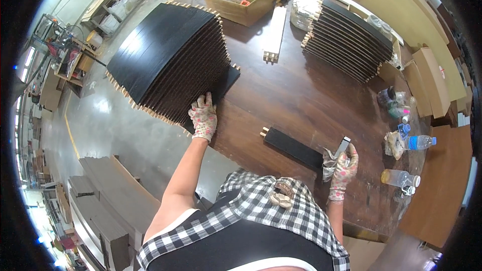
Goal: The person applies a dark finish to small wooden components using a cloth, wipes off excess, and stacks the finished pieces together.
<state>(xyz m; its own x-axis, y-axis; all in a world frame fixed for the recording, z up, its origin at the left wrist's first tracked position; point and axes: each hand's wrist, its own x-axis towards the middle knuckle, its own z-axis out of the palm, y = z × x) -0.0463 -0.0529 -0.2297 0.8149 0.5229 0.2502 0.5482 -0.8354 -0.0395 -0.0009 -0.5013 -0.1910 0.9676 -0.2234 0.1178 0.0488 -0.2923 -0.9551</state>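
My left hand, in a patterned glove, lies with its fingers stretched out against the near right side of a tall stack of black boards. The boards have pale wooden pegs along their edges. Under the fingers, a lower black board juts out from the stack. My gloved right hand is closed round a small flat grey tool and a crumpled grey rag. Beside the rag, a narrow black piece with pegs at its left end lies on the table; its right end is partly covered.
On the brown table stand a cardboard box of tape and scissors, a white pegged strip, and another black board stack. Bottles line the right side. Grey panels are piled at lower left.
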